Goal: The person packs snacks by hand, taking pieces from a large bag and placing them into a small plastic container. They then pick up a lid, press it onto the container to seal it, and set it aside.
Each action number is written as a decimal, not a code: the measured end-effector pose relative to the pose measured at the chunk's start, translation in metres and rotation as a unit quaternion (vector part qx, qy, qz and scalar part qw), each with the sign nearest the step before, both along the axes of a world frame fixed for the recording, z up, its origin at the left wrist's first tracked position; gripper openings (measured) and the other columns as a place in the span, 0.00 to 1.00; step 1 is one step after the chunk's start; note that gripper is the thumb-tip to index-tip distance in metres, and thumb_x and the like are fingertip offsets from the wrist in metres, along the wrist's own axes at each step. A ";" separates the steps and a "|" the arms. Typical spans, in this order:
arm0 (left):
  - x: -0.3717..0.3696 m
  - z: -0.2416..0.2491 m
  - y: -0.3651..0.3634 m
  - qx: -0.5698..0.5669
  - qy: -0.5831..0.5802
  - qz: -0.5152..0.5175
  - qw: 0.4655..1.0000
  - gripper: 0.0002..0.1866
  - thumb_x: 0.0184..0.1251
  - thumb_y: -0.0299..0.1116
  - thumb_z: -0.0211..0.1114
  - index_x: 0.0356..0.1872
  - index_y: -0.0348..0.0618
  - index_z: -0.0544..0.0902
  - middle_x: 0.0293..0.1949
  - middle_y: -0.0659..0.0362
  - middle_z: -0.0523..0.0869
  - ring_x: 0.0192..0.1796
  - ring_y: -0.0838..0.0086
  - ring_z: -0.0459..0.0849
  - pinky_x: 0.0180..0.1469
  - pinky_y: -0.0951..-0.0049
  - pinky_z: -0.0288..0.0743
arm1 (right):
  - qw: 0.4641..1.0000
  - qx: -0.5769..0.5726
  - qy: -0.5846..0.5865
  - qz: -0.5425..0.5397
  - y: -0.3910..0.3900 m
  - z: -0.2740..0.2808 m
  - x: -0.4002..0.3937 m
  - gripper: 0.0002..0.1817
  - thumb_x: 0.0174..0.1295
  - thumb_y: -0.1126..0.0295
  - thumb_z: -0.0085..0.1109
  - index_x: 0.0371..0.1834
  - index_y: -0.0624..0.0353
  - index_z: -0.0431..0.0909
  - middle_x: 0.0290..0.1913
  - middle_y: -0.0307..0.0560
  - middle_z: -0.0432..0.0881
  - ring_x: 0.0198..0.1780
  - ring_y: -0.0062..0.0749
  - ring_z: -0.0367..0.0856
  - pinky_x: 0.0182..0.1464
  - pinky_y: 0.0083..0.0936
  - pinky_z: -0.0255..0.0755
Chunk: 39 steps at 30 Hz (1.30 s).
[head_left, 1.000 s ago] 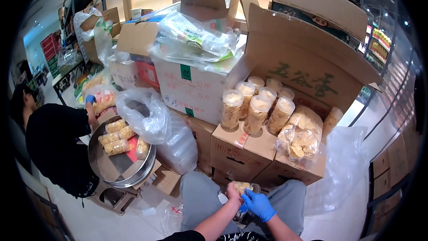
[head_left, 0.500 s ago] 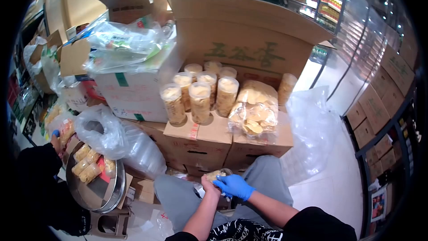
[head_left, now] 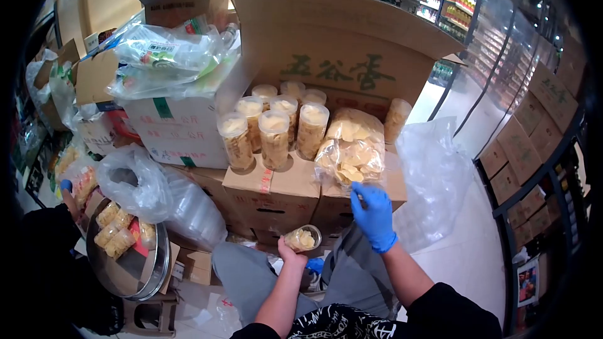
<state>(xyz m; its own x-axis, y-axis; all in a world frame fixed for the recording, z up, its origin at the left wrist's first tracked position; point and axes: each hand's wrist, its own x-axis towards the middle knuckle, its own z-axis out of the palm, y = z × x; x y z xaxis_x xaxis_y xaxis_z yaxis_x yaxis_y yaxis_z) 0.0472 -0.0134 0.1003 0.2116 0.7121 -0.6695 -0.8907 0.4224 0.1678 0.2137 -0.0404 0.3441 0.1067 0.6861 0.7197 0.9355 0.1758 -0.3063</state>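
Note:
My left hand [head_left: 291, 254], bare, is wrapped round a clear plastic jar [head_left: 303, 238] that lies tilted with its open mouth to the right and pale chips inside. My right hand [head_left: 374, 213], in a blue glove, is raised at the lower edge of a clear bag of chips [head_left: 353, 147]. Its fingers are bent together near the bag's opening; whatever they may hold is hidden. Several filled jars [head_left: 274, 138] stand upright on the carton [head_left: 270, 191] left of the bag, and another jar [head_left: 397, 120] stands right of it.
A white box [head_left: 179, 129] with plastic bags on top stands at the left. Below it are a clear bag of empty containers [head_left: 191, 207] and a round metal tray [head_left: 154, 276] holding packed chips. A co-worker's gloved hand [head_left: 66, 186] is at the far left. Cartons [head_left: 524, 144] are stacked right.
My right hand has left the jar and moved up and right to the bag of chips. The jar in my left hand has risen slightly and its open mouth now shows.

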 end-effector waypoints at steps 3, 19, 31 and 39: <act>0.000 -0.004 0.003 0.023 -0.014 -0.010 1.000 0.24 0.62 0.52 0.48 0.51 0.45 0.73 0.49 0.57 0.78 0.52 0.62 0.77 0.54 0.60 0.71 | 0.996 0.008 -0.080 -0.023 0.018 0.009 0.008 0.15 0.50 0.68 0.61 0.41 0.60 0.75 0.34 0.49 0.76 0.38 0.42 0.74 0.41 0.34 0.65; -0.008 0.007 0.001 0.016 -0.042 -0.014 0.999 0.25 0.60 0.51 0.52 0.52 0.45 0.72 0.51 0.57 0.77 0.53 0.63 0.76 0.55 0.62 0.70 | 0.991 -0.036 -0.111 -0.065 0.050 0.002 0.024 0.08 0.49 0.68 0.58 0.32 0.57 0.76 0.29 0.47 0.74 0.37 0.41 0.72 0.42 0.35 0.62; -0.010 0.042 0.003 0.025 -0.057 0.005 0.998 0.27 0.65 0.52 0.43 0.54 0.41 0.70 0.54 0.53 0.75 0.56 0.59 0.74 0.61 0.57 0.65 | 0.845 -0.264 0.447 0.128 -0.032 -0.044 -0.047 0.11 0.52 0.69 0.65 0.35 0.66 0.80 0.26 0.34 0.78 0.27 0.12 0.70 0.29 0.15 0.66; -0.017 0.057 -0.004 0.015 -0.047 -0.029 0.998 0.28 0.65 0.54 0.40 0.53 0.42 0.72 0.51 0.53 0.78 0.52 0.60 0.77 0.55 0.59 0.71 | 0.870 -0.375 0.303 0.106 -0.024 -0.080 -0.067 0.15 0.48 0.65 0.64 0.35 0.65 0.80 0.28 0.53 0.82 0.29 0.32 0.82 0.34 0.26 0.74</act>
